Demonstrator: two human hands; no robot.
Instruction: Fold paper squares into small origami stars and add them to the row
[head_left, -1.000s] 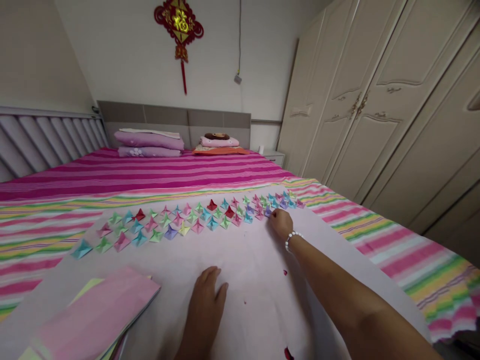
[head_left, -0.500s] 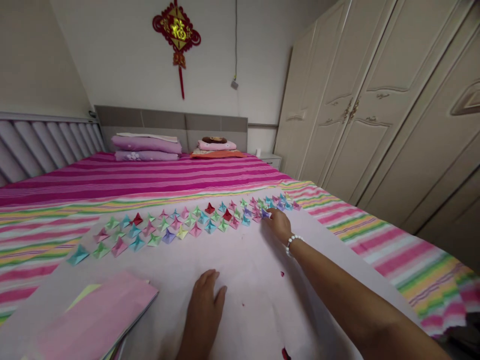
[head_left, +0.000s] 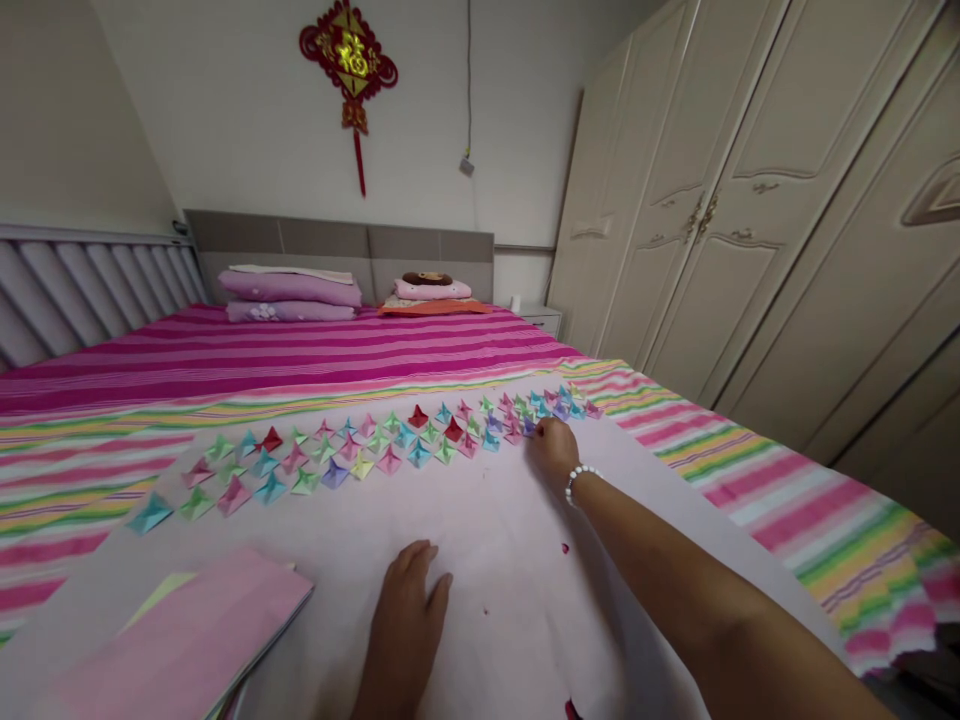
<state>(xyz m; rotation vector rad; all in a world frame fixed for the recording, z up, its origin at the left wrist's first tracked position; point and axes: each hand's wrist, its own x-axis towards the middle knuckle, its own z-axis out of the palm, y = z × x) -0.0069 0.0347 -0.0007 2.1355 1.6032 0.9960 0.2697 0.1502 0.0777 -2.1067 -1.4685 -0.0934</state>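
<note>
While a cream wardrobe (head_left: 675,250) rises at right, a striped bed (head_left: 412,345) bears a broad pale sheet (head_left: 495,540), its far part lined with uneven rows of folded paper pieces (head_left: 389,460). Toward the sheet's near-left corner lies a stack of pink-topped papers (head_left: 187,640). The left hand (head_left: 409,610) sits low over the sheet, thumb apart from the fingers, holding nothing. Reaching forward, the right hand (head_left: 556,448) has a narrow grip at 1 purple piece (head_left: 529,428) toward the right of the rows; whether it pinches or merely presses cannot be told. The step appears to be setting or straightening that piece; the next move would call for a light release that spares its close neighbors.
</note>
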